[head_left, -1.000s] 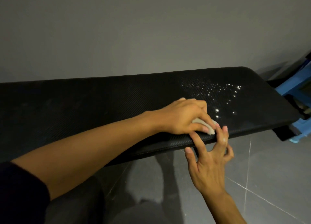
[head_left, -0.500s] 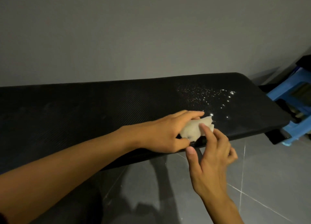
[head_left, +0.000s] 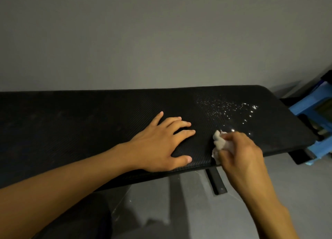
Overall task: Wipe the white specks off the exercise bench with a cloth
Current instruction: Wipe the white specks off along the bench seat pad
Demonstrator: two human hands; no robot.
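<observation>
A long black exercise bench runs across the view in front of a grey wall. White specks are scattered over its right part. My right hand is closed on a crumpled white cloth at the bench's near edge, just below and left of the specks. My left hand lies flat on the bench with fingers spread, left of the cloth and apart from it, holding nothing.
A blue plastic stool stands just past the bench's right end. A black metal leg of the bench reaches down to the grey tiled floor. The wall sits right behind the bench.
The cloth passed from my left hand to my right hand. My left hand let go, moved left and flattened on the bench. My right hand rose from below the edge onto the bench.
</observation>
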